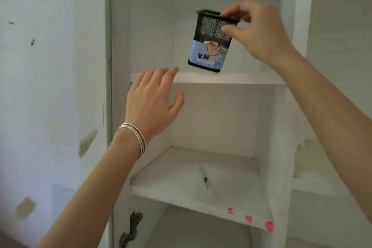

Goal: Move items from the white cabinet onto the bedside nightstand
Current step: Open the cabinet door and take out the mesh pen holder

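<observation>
A black mesh pen holder [209, 41] with a light blue paper label hangs tilted just above the upper shelf [231, 78] of the white cabinet [281, 127]. My right hand [259, 32] pinches its top rim, thumb on the front mesh and fingers over the edge. My left hand [155, 100], with silver bangles on the wrist, is raised with spread fingers in front of the shelf's left end, holding nothing. The nightstand is out of view.
A pen-like object [205, 179] lies on the lower shelf [191, 191], whose front edge carries red marks [269, 225]. The cabinet door [108, 66] stands open at the left, with a dark metal hinge [130, 229] below. A stained wall [50, 86] is on the left.
</observation>
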The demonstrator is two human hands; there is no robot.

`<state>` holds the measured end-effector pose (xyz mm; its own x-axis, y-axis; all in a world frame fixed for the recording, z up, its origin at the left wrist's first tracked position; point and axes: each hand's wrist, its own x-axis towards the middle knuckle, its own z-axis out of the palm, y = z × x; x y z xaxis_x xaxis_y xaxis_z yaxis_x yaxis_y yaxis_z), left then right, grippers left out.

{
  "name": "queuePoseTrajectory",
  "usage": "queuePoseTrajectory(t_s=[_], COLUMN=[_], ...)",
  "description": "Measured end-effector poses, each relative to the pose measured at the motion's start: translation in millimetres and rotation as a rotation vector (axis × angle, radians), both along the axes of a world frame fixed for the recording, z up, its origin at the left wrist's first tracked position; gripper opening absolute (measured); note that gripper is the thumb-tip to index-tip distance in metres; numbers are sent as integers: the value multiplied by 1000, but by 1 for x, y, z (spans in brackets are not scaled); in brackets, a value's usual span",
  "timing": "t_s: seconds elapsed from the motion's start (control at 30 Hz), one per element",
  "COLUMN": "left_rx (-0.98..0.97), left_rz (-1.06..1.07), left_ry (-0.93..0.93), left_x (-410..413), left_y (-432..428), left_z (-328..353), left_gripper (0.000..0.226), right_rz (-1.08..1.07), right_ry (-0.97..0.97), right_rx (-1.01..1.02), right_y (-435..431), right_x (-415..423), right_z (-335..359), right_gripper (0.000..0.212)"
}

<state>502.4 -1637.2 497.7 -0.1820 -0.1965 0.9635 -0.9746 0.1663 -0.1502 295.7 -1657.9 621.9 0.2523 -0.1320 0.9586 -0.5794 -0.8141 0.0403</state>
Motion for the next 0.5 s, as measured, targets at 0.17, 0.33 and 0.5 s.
queuePoseTrajectory(t_s=[0.17, 0.33, 0.5], left_rx=[23, 215, 552], left_rz=[90, 242, 561], left_ry=[44, 96, 296], left_x=[-15, -30, -47], left_y=[65, 146, 269], left_z=[-38, -135, -274], left_gripper=[46, 46, 47], right_rz=[184, 396, 635], right_ry=[39, 207, 462], right_rx=[10, 173, 350], right_y=[53, 85, 123], right_x=[-20, -31, -14], right_z=[-47, -141, -268], right_gripper=[26, 24, 21])
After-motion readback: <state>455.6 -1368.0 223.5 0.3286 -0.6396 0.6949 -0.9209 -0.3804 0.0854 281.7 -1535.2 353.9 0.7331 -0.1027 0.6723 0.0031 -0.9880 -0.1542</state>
